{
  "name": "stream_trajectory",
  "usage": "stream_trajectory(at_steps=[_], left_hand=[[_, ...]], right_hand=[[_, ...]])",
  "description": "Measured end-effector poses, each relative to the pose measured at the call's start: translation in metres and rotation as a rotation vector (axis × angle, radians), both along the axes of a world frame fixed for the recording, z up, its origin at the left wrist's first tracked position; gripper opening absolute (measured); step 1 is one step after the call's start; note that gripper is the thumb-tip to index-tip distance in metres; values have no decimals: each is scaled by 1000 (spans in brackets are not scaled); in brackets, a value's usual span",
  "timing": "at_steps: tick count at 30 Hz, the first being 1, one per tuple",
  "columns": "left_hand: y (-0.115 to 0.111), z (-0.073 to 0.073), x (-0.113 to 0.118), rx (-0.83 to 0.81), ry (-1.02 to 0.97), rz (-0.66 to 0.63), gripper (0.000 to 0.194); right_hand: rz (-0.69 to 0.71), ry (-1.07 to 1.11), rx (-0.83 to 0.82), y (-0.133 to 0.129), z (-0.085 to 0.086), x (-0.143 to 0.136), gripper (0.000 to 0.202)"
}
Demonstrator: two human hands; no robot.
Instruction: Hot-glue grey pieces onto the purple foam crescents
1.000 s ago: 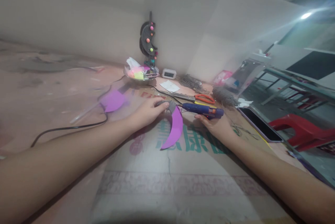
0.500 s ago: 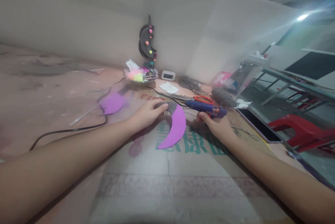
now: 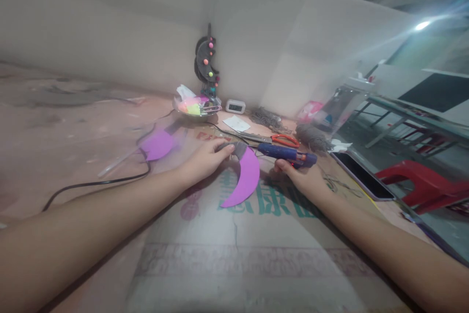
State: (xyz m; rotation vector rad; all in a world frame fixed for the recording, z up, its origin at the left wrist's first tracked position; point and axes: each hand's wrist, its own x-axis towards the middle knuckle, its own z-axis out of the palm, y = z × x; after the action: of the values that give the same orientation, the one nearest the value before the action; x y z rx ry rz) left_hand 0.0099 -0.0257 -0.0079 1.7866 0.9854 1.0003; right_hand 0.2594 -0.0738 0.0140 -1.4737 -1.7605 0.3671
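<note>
My left hand (image 3: 209,157) is closed on the upper end of a purple crescent-shaped cutout (image 3: 247,179), its thumb pressing where grey yarn (image 3: 240,149) is wrapped around it. The bare purple part curves down to a point over the printed cardboard (image 3: 234,235). In my right hand (image 3: 301,175) is a dark blue hot glue gun (image 3: 280,152), held sideways with its nozzle pointing left, close to the crescent's yarn-covered end. A small red light shows near its grip. Whether the nozzle touches the crescent, I cannot tell.
Behind the hands lie orange-handled scissors (image 3: 285,140), a ball of grey yarn (image 3: 313,137), a small white clock (image 3: 235,106) and a bowl of colourful bits (image 3: 198,108). A decorated grey crescent (image 3: 205,61) stands by the wall. A phone (image 3: 362,175) lies right; a black cable (image 3: 98,182) runs left.
The glue gun has shifted very slightly down and left in my right hand. My left hand and the purple crescent stay almost where they were.
</note>
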Motion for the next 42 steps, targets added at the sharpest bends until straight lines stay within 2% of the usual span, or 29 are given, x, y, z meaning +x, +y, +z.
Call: stream_trajectory(at_steps=[10,18,21,25,29,32,34,37,42], left_hand=[[1,-2,0,-5,-29,-15,34],[0,1,-1,-23,-17,-65,36],[-1,1,0,-56,-53,-89,36],[-1,1,1,-72,-72,-89,35],[0,0,1,-37,-44,-48,35],[0,0,1,-33,-49,-70,33],[0,0,1,-49,-58,-83,32],[0,0,1,-81,-81,-102,32],[-2,2,1,-90,-93,-113,33]], right_hand=[[-11,2,-37,8,0,1,35],[48,248,-56,19,23,-8,38],[25,167,-49,45,37,-10,37],[-41,-7,-16,102,47,-14,35],[-75,-34,-71,150,33,-19,26],[-69,-30,-116,170,17,-23,23],[-65,-23,-146,175,11,-24,22],[-75,-11,-151,174,11,-18,27],[-211,42,31,145,24,-3,51]])
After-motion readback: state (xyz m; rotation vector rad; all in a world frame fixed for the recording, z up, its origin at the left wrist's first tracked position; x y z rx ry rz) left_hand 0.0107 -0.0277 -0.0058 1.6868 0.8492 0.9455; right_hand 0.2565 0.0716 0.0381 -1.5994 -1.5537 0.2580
